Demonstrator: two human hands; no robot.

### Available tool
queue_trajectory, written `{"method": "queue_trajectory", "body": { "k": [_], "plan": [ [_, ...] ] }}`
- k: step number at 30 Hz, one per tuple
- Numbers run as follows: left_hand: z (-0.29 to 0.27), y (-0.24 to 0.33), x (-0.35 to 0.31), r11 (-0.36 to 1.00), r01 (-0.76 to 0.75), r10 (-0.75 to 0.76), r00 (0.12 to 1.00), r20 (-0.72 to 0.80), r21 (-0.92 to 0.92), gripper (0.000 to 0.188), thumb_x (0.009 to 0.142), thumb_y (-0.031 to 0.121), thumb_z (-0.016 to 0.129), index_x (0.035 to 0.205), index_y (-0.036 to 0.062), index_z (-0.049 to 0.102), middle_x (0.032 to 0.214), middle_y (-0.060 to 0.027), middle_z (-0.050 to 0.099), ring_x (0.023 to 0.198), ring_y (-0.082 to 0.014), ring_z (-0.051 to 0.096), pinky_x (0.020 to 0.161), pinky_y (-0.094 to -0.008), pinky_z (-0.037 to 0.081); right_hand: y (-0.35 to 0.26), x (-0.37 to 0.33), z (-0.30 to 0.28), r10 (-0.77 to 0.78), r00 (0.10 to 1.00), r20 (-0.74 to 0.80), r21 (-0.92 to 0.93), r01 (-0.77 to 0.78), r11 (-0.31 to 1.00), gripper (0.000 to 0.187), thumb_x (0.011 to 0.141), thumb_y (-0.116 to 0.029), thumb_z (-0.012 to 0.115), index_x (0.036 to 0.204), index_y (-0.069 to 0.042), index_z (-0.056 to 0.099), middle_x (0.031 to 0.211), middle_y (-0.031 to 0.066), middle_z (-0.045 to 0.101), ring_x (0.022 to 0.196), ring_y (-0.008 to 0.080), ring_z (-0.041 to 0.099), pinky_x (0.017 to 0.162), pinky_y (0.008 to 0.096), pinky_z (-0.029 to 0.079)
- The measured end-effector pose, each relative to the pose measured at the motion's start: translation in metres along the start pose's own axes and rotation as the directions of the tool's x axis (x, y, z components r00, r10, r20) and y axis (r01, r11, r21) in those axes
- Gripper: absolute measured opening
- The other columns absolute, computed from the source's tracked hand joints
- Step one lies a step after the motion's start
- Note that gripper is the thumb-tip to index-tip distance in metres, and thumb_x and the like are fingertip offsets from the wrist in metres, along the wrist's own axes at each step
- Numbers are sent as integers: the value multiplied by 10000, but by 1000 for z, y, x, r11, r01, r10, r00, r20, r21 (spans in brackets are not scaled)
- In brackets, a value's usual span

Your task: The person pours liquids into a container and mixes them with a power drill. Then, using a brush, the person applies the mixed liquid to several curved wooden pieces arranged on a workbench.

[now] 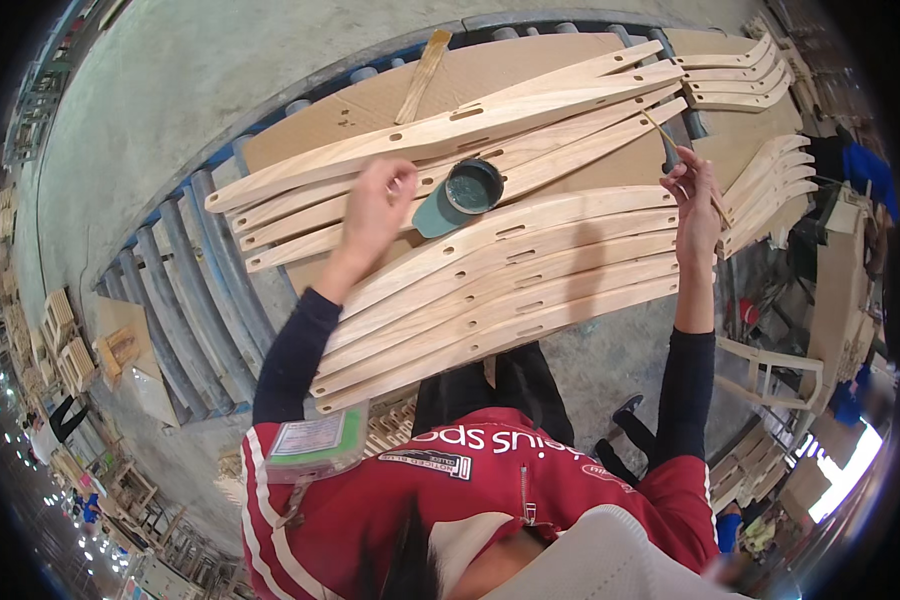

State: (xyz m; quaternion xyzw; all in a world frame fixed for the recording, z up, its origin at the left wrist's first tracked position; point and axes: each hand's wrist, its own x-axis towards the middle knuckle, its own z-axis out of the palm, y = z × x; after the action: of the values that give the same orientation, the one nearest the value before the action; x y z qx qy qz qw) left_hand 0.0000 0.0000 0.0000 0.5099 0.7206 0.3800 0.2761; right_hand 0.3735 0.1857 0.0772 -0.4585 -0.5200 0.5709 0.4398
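Currently, left hand (378,205) rests half-curled on curved wooden slats (500,290) beside teal cup (460,195); right hand (697,205) grips thin brush (682,155).

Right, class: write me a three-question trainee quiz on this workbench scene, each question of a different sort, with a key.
1. True or false: the round teal tin of dark liquid lies on the pale curved wooden slats.
2. Which hand holds the thin wooden-handled brush?
A. left hand
B. right hand
3. Fill in: the slats lie on brown ____ sheets.

Key: 1 true; 2 B; 3 cardboard.
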Motion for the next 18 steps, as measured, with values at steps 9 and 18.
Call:
{"method": "queue_trajectory", "body": {
  "k": [9,18],
  "plan": [
    [56,5,-41,990,-39,53,993,-105,135,298,823,154,699,1084,32,627,1004,-124,608,958,-300,590,847,-404,491,-28,17,66,-37,994,100,-145,51,988,346,1017,-225,526,1268,1,597,925,35,646,820,94,610,754,232,529],
    [82,11,-41,897,222,-179,973,-145,382,663,649,316,845,1169,23,555,1128,-144,540,1095,-312,500,916,-446,413,-42,-17,101,20,941,339,-371,114,921,568,996,-311,490,1498,-89,341,1450,127,468,1198,230,565,902,301,471]
  ]
}}
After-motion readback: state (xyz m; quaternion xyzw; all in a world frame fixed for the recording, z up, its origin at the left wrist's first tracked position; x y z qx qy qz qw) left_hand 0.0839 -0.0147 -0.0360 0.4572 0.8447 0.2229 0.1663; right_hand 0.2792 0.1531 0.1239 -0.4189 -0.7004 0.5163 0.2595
